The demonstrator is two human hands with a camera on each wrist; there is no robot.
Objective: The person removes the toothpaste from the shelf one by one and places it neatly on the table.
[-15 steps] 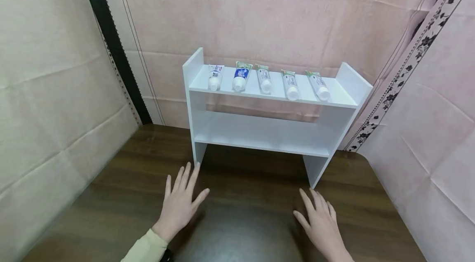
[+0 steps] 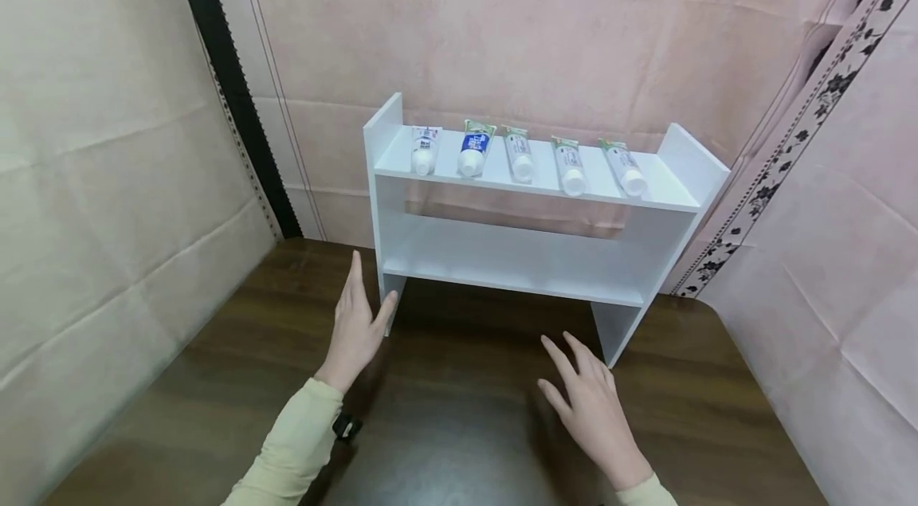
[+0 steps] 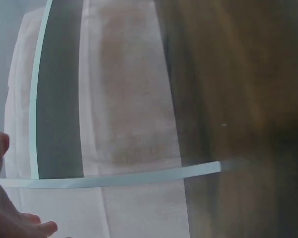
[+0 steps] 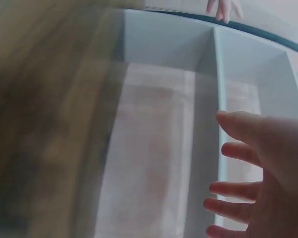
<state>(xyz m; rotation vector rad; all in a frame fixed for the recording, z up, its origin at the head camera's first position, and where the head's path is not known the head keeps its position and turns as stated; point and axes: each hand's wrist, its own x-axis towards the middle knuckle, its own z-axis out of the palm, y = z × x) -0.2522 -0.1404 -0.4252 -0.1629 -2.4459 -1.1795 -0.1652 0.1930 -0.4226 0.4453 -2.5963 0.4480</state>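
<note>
A white two-tier shelf (image 2: 509, 255) stands on the dark wooden table. My left hand (image 2: 353, 335) is raised beside the shelf's left leg, its fingers straight and its thumb apart; whether it touches the panel I cannot tell. My right hand (image 2: 591, 414) hovers in front of the shelf's right leg with fingers spread, holding nothing. On the top board lie several squeeze tubes with white caps facing me: a white tube (image 2: 425, 151) at the left, a blue-labelled tube (image 2: 475, 146) beside it, then pale green-ended ones like the rightmost tube (image 2: 624, 169).
A pale pink cloth (image 2: 545, 36) hangs behind the shelf. Cloth walls close in the left and right sides, the right one (image 2: 825, 251) bordered with a black floral strip. The brown tabletop (image 2: 459, 426) stretches in front of the shelf.
The left hand has risen and turned edge-on alongside the shelf's left side. The right hand has shifted left and slightly up. The head view has moved a little.
</note>
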